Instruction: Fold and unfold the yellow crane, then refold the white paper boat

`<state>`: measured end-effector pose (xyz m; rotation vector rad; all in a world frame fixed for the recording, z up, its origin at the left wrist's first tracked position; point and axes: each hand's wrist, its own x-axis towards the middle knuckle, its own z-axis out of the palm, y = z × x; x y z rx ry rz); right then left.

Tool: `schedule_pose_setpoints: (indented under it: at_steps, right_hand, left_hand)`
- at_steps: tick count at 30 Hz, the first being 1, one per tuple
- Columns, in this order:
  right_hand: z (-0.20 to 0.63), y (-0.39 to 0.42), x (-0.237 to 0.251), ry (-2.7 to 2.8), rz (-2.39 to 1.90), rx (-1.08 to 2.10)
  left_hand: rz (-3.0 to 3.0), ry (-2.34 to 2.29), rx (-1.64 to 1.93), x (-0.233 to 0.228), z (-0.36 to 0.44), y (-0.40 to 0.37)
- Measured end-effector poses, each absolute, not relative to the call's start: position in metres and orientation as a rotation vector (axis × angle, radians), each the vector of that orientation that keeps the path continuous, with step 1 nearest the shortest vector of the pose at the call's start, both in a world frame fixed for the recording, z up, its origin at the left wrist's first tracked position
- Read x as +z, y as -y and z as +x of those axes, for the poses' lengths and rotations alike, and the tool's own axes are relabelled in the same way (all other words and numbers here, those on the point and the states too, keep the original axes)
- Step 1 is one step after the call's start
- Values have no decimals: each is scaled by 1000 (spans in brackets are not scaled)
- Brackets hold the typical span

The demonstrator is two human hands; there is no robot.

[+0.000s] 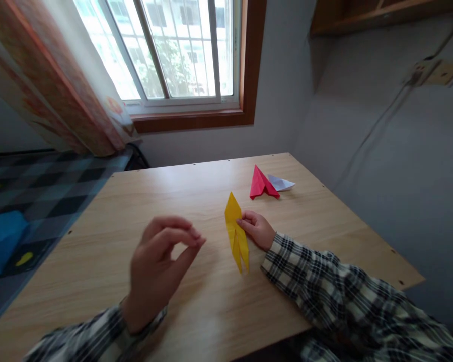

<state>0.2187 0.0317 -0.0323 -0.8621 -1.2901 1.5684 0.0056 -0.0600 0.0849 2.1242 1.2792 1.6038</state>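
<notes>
A long, narrow folded yellow paper [235, 232] lies on the wooden table [143, 201], pointed at its far end and split into two points at its near end. My right hand [257, 229] rests on the table at the paper's right side, fingertips pinching its edge near the middle. My left hand [159, 261] hovers above the table to the left of the paper, fingers curled with thumb and fingertips close together, holding nothing. Both sleeves are checked.
A red folded paper shape [261, 184] and a white folded paper shape [281, 183] sit side by side farther back on the right. Beyond the table are a window [173, 50], a curtain [60, 95], and a wall on the right. A checked bedcover [30, 201] lies left.
</notes>
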Motion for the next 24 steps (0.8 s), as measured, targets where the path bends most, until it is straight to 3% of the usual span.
schedule_pose_setpoints:
  at_steps: [10,19,24]
  right_hand:
    - [216,-27,-29,1275,-908,1519]
    - [212,-22,-26,1276,-881,1490]
    - [214,-24,-24,1286,-860,1491]
  left_hand:
    - [1651,-1250,1395,-12,37,9]
    - [1475,-1174,1158,-14,47,17]
    - [1340,-1107,1260,-12,40,5]
